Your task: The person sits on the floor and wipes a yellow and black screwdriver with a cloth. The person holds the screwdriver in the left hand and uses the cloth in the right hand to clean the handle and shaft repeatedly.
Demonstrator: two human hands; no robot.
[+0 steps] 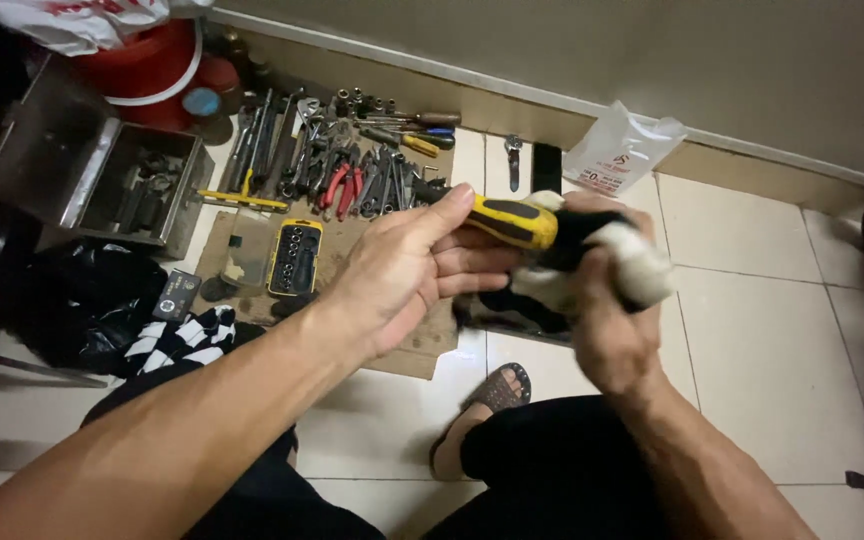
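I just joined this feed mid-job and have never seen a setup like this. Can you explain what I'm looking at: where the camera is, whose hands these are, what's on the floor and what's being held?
There is no machine here. The one picture comes from a camera worn on a person's head, looking down at their own two bare hands. The left hand holds a tool with a yellow and black handle. The right hand grips a black and white cloth wrapped around the tool's far end; it is blurred, so finer detail cannot be told.

The person sits low on a tiled floor, one sandalled foot showing. On a sheet of cardboard lie many hand tools: pliers, wrenches, screwdrivers, plus a yellow socket holder. To the left stands an open metal toolbox, and a white plastic bag leans against the wall.
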